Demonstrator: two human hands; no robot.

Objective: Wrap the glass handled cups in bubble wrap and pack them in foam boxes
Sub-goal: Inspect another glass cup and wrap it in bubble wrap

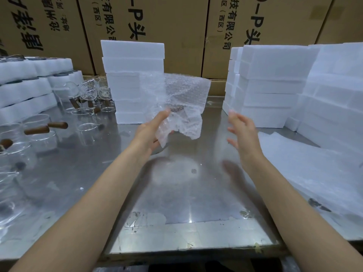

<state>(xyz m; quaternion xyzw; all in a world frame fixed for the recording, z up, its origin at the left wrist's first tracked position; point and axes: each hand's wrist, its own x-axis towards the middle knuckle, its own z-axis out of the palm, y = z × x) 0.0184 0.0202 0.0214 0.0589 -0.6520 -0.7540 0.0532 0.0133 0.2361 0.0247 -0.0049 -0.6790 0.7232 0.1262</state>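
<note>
Two hands are up over the shiny grey metal table [176, 193], and only one of them has anything in it. The left hand [151, 132] pinches the lower edge of a clear crinkly sheet of bubble wrap [178, 101] between thumb and fingers, and the sheet stands up in the air above that hand, a bit crumpled at the bottom. The right hand [243, 132] is just beside the sheet, with its fingers spread and loose, holding nothing, and its palm faces the wrap. The clear glass cups with brown wooden handles [43, 134] all sit far over on the left side of the table, well apart from both hands. Most of the handles I can make out point off to the right, toward the middle of the table. So the left hand is the nearer one to the cups, but it is busy with the wrap. I think the free right hand must take the other side of the sheet first, to pull it flat, before any cup comes over. The white foam boxes [133, 83] stand in tall stacks behind the wrap and also at the right [275, 87], and brown cardboard cartons [176, 26] stand behind them.
</note>
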